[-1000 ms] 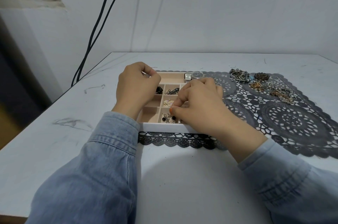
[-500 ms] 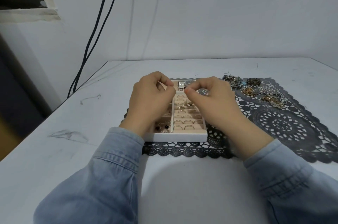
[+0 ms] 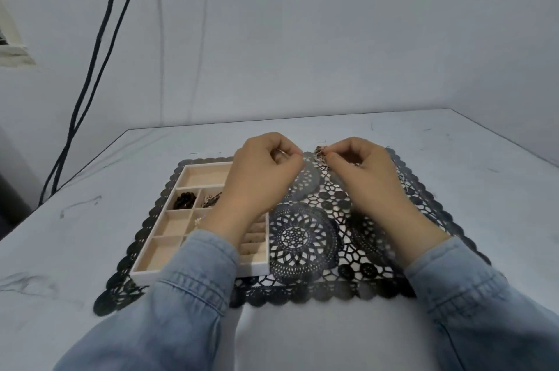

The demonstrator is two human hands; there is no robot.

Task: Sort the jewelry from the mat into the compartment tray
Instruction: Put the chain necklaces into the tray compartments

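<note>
— So, the right hand [image 3: 363, 171]?
— Pinching a small jewelry piece [image 3: 320, 155] over the mat [image 3: 302, 237], right of the tray [image 3: 196, 272].
— Left hand [image 3: 260, 177]?
— Fingers curled, tips pinched; holding anything, I cannot tell.

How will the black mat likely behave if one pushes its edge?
The mat looks like thin openwork lace lying flat on the table, so it is probably floppy and light. A push would likely wrinkle it rather than slide it whole, since the tray weighs its left part.

White table [image 3: 472, 195], black cables [image 3: 97, 59], grey wall [image 3: 332, 37]
</note>
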